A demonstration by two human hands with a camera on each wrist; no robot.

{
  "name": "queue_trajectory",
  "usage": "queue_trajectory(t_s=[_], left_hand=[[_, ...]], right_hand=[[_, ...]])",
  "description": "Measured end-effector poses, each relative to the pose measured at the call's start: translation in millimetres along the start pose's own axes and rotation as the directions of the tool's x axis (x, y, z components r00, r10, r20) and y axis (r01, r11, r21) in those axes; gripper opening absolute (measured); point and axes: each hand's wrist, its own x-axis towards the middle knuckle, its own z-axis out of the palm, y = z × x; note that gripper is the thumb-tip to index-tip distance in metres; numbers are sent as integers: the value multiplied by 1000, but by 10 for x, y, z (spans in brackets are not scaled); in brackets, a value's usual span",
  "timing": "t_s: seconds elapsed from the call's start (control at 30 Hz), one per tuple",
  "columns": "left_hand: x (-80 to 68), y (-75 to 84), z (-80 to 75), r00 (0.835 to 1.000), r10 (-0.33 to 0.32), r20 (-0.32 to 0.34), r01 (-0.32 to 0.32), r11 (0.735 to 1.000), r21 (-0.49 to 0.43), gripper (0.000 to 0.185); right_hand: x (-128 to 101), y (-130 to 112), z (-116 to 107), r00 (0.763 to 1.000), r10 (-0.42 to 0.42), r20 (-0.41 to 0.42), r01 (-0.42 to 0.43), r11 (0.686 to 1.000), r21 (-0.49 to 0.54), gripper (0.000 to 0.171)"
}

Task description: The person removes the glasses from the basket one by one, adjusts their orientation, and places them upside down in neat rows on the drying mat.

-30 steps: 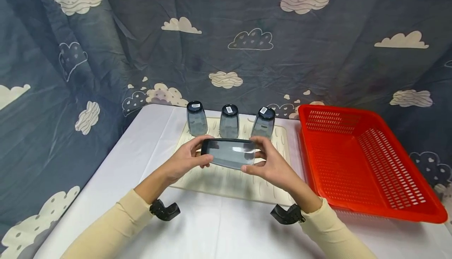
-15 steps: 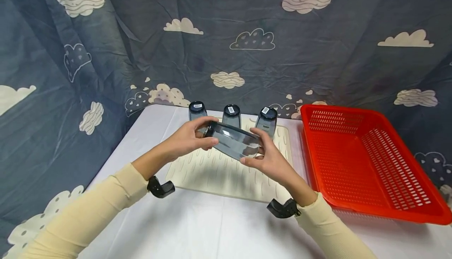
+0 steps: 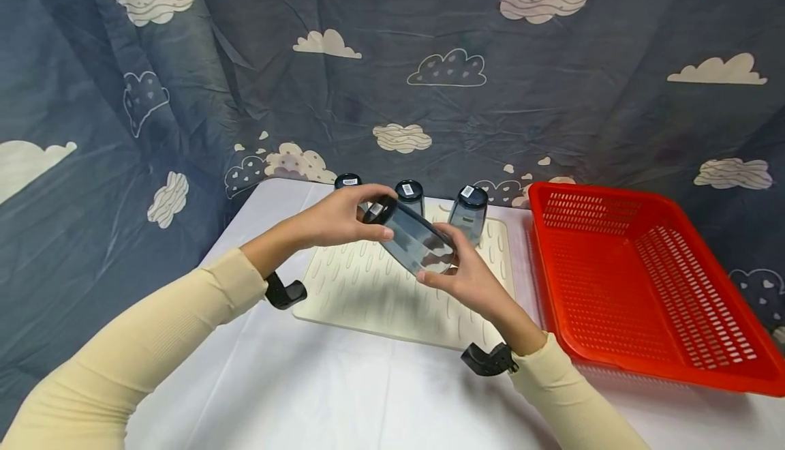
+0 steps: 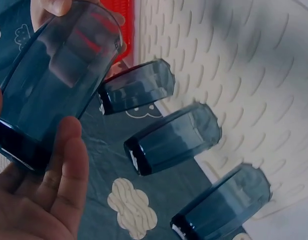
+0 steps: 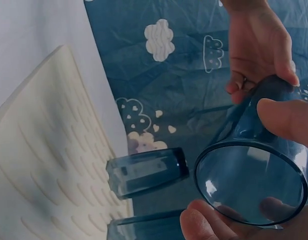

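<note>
Between both hands a blue-grey drinking glass (image 3: 412, 235) is held in the air, tilted, its dark base up at the left and its open rim down at the right. My left hand (image 3: 343, 218) grips the base end, thumb in front. With thumb and fingers, my right hand (image 3: 461, 269) holds the rim end; the right wrist view shows the open mouth. Behind, three like glasses stand upside down on a cream ridged mat (image 3: 368, 300): a left glass (image 3: 347, 181), partly hidden by my left hand, a middle glass (image 3: 409, 194) and a right glass (image 3: 469, 215).
A red perforated plastic basket (image 3: 613, 361) stands on the right of the white-covered table (image 3: 319, 382). A dark cloth with cloud prints (image 3: 368, 95) hangs behind the table and along its left side.
My left hand has risen, lifting the glass's base end, so the glass has gone from nearly level to tilted down toward the right. My right hand keeps its hold at the rim end.
</note>
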Motion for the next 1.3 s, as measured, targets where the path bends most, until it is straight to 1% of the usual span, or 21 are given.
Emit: queue_trajectory(t_s=[0.1, 0.17, 0.23, 0.3, 0.4, 0.5, 0.6, 0.63, 0.77, 0.87, 1.0, 1.07, 1.17, 1.3], left_hand=[[21, 37, -12, 1000, 24, -4, -23, 998, 55, 60], [28, 72, -26, 999, 37, -8, -36, 993, 110, 61], [35, 108, -47, 999, 51, -12, -49, 984, 170, 62], [39, 147, -75, 998, 60, -21, -53, 967, 250, 62], [50, 194, -113, 997, 75, -33, -58, 932, 357, 62], [52, 203, -146, 994, 104, -31, -78, 887, 454, 61], [34, 174, -170, 993, 115, -17, -89, 840, 535, 63], [25, 156, -176, 994, 112, -10, -87, 823, 561, 64], [-20, 58, -182, 997, 71, 13, -63, 768, 637, 69], [-28, -38, -166, 999, 41, 23, -46, 739, 672, 70], [-1, -154, -128, 1000, 6, 17, -16, 718, 696, 71], [16, -208, -100, 1000, -3, 11, -6, 713, 701, 71], [38, -288, -54, 1000, 0, 2, -1, 717, 697, 69], [61, -364, -17, 1000, 17, -10, -5, 722, 692, 65]], right_hand=[[9, 19, -5, 1000, 22, -6, -22, 1000, -9, 85], [15, 27, -9, 999, 34, -10, -34, 999, -8, 89], [19, 34, -16, 999, 42, -15, -42, 999, 8, 93], [20, 29, -26, 999, 48, -23, -47, 998, 29, 97], [6, 36, -62, 996, 70, -50, -67, 997, 49, 99], [-16, 51, -100, 991, 107, -84, -103, 994, 42, 95], [-42, 84, -132, 985, 137, -100, -135, 990, 30, 91], [-52, 92, -139, 984, 147, -101, -145, 989, 27, 90], [-91, 131, -161, 983, 160, -93, -159, 987, 15, 87], [-116, 160, -172, 983, 160, -95, -160, 987, 6, 85], [-152, 204, -188, 982, 163, -94, -166, 986, -19, 83], [-176, 227, -197, 981, 168, -93, -172, 984, -38, 82], [-215, 260, -210, 981, 170, -97, -178, 981, -80, 79], [-259, 280, -214, 983, 148, -105, -161, 978, -133, 75]])
